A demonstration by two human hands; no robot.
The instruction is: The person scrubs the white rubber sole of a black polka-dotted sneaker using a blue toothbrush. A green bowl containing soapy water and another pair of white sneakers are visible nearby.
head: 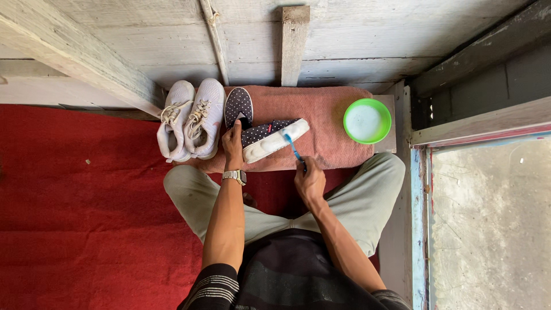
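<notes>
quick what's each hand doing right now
Left hand: closed on the dark polka-dot slip-on shoe.
Right hand: closed on the blue toothbrush.

head view, steeply downward, near lap

A modest home, seen at floor level, rough whitewashed plank wall [356, 34] with bare timber beams [80, 57], worn red carpet [74, 201] on the floor, low bench [391, 123] under a pink towel [327, 115], bare concrete threshold [488, 229] beside a painted door frame [418, 229]
</notes>
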